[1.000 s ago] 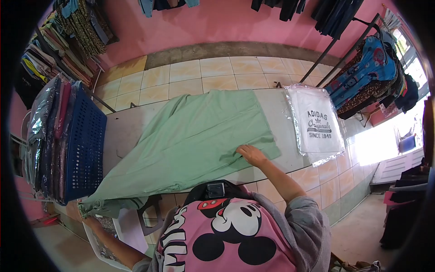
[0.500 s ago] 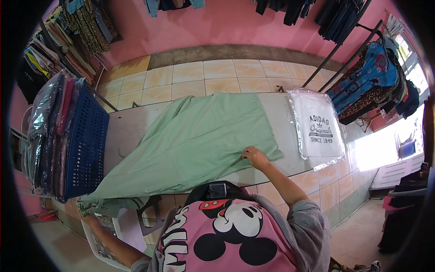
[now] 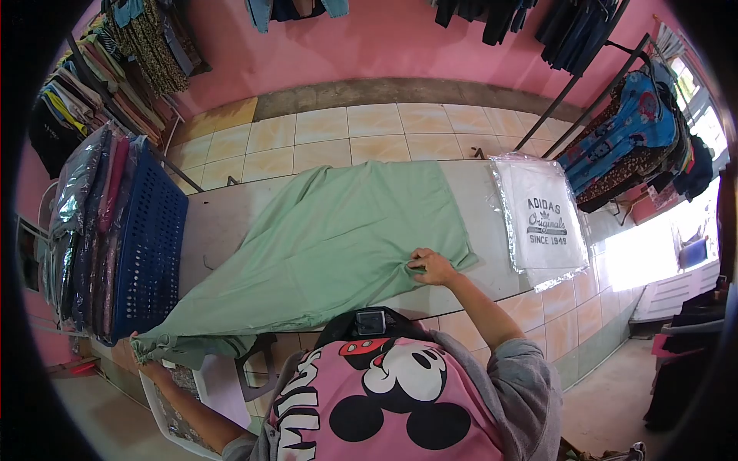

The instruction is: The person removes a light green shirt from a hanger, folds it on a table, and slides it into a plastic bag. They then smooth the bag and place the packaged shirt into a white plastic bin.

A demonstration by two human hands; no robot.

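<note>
A pale green cloth garment [image 3: 346,230] lies spread over the grey tabletop [image 3: 223,219]; its exact kind I cannot make out. Its wide part reaches toward the right, and it narrows to the near left, where it hangs past the table edge. My left hand [image 3: 150,365] is closed around that hanging left end, low beside the basket. At the near right edge, my right hand [image 3: 434,268] pinches the cloth, and small creases run out from the fingertips. To the right lies a clear plastic bag with a white "Adidas Originals" printed item [image 3: 546,223], apart from the cloth.
A blue perforated basket [image 3: 150,238] with plastic-wrapped clothes [image 3: 84,230] stands at the left. Below my left arm is a white bin [image 3: 219,396], near a dark stool [image 3: 260,365]. Clothes racks hold printed garments [image 3: 626,127] at right and more clothes [image 3: 100,77] at left.
The fingers of my right hand have shifted slightly on the near edge, and the cloth now puckers under them. My left hand stays at the hanging end.
</note>
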